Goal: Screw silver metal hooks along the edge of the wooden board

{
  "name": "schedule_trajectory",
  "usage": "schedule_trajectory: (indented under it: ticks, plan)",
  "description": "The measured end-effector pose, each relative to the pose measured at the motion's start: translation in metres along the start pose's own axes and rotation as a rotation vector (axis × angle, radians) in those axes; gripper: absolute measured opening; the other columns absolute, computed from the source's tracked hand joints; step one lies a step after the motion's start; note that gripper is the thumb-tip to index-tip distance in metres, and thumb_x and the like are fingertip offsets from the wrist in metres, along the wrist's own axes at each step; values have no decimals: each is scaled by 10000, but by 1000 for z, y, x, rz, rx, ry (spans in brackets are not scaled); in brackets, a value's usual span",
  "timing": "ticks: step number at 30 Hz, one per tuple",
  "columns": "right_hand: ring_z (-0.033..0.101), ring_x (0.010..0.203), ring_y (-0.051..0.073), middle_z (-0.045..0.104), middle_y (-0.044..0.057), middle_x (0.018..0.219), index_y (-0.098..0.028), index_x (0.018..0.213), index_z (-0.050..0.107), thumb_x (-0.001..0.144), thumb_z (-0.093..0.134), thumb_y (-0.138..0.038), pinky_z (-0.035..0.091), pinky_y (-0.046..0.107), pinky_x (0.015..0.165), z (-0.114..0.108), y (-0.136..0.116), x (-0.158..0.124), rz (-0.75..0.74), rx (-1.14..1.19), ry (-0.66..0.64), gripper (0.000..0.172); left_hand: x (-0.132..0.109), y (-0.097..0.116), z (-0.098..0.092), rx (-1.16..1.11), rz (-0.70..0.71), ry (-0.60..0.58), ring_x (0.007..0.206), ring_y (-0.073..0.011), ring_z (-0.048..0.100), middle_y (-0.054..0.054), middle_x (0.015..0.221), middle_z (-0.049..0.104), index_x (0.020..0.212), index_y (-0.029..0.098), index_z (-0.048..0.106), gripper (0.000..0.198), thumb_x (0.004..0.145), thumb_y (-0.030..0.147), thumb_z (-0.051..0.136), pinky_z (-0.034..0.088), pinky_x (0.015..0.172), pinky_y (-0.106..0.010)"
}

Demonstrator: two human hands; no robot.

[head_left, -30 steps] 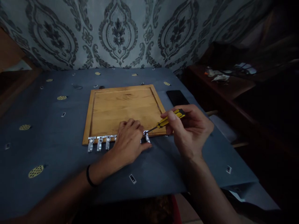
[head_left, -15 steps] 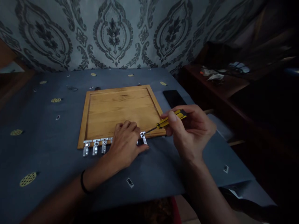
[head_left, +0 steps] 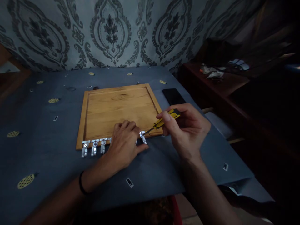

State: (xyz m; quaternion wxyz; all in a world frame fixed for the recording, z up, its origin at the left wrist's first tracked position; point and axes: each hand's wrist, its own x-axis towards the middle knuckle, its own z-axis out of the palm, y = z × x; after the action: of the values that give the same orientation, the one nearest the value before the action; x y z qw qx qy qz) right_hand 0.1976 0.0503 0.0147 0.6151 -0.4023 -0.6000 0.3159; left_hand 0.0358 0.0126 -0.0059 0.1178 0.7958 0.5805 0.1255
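Damask wallpaper (head_left: pixel 112 31), dark wooden sideboard (head_left: pixel 225 84), dim light

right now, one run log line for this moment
right hand: holds screwdriver, tip at metal hook | left hand: resting on wooden board near edge | phone: beside board

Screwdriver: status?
Right hand holds screwdriver, tip at rightmost metal hook. Left hand flat on wooden board, near edge. Nothing blocks the tool.
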Motion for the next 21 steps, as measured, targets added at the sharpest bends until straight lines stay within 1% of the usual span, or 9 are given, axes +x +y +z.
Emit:
schedule_trajectory:
  ticks: [4,8,11,13,15,18,21]
  plan:
    - [508,416,76,679,-14,686,-219,806,675,825,820,-398,394,215,355,0,0,0,10,29,-28,231,0,0,-1,3,0,-4,1058,-301,587,-67,1027,683,958,165,703,377,772,440,881,427,903,-436]
    - [507,417,68,686,-27,726,-232,936,710,805,845,-413,431,209,367,-3,4,2,-2,76,-99,261,0,0,0,-3,-6,5,1063,-296,584,-66,1038,677,971,179,701,354,791,432,870,434,906,-442]
    - [560,453,78,732,-2,836,-258,1088,734,896,756,-424,492,233,422,-8,7,2,-41,112,-187,255,0,0,1,-5,-12,5,1083,-301,586,-70,1057,675,987,181,699,352,804,436,860,438,921,-453]
    - [595,472,80,758,14,925,-271,1142,736,947,698,-397,519,248,454,-11,8,2,-44,123,-228,235,0,0,1,-2,-12,5,1096,-308,588,-76,1069,678,993,175,699,370,798,443,863,441,927,-460]
    - [599,467,79,765,13,951,-280,1131,744,952,695,-366,523,253,455,-12,8,3,-37,121,-234,205,0,0,1,5,-9,0,1105,-313,589,-81,1077,684,1013,167,702,399,790,454,868,443,928,-464]
    - [562,435,74,777,13,938,-281,1038,745,910,748,-378,486,244,405,-8,6,3,-29,109,-195,161,0,0,1,10,-3,-16,1118,-319,588,-85,1088,692,1030,158,705,421,791,466,863,439,931,-465]
    - [504,389,56,791,19,918,-240,906,689,845,818,-396,429,220,345,-3,2,5,-2,138,-152,211,1,-1,1,0,0,-14,1125,-318,588,-82,1096,699,1034,162,705,425,795,478,858,427,940,-463]
